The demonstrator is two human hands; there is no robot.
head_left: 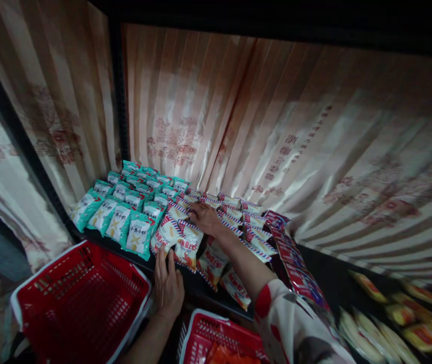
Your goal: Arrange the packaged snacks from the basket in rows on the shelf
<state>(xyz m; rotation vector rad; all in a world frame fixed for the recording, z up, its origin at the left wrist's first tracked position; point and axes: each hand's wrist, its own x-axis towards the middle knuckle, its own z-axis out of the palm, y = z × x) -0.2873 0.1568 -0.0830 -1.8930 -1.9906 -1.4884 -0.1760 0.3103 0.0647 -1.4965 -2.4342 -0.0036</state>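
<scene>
Packets point(188, 243) in white wrappers are lying in rows on a dark shelf point(324, 260), between green bags point(139, 233) and dark red packs point(295, 260); the left hand point(168, 285) is resting at the front packets, its grip standing apart; the right hand point(206, 220) is hanging over the rows, fingers curving down, and whether its grip is clamping anything I cannot tell; two red baskets point(64, 283) are sitting before the shelf.

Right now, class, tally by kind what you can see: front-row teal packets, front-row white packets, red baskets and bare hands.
Front-row teal packets: 4
Front-row white packets: 4
Red baskets: 2
Bare hands, left hand and right hand: 2
Total: 12
</scene>
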